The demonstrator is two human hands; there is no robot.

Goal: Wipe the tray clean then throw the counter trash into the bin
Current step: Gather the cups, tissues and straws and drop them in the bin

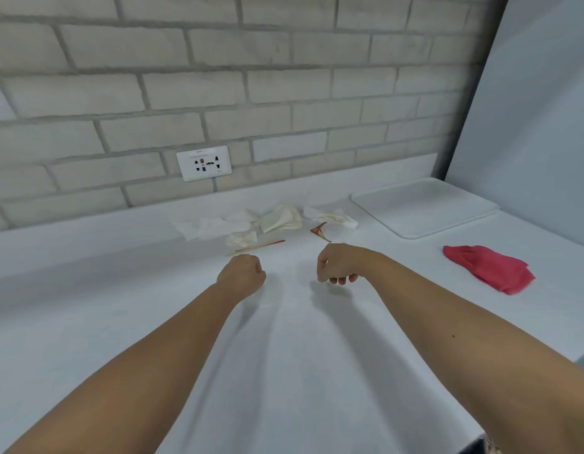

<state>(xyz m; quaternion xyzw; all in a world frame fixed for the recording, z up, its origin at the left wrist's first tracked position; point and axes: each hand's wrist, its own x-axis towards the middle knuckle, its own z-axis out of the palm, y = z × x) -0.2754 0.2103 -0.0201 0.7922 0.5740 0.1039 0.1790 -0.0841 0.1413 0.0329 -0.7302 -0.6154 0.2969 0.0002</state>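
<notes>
A white tray (425,208) lies flat at the back right of the white counter (87,306). A red cloth (489,268) is bunched up in front of the tray. Crumpled white tissues (218,226), a cream wrapper (280,217), a torn red-edged packet (321,232) and a thin stick (257,247) are scattered near the wall. My left hand (241,273) hovers over the counter with fingers curled into a fist, holding nothing. My right hand (338,263) hangs beside it, fingers curled downward, also holding nothing. Both hands are just in front of the trash. No bin is in view.
A brick wall with a white power socket (203,162) runs behind the counter. A plain pale panel (529,109) rises at the right, beside the tray. The counter's front right corner (575,358) drops off at the right edge.
</notes>
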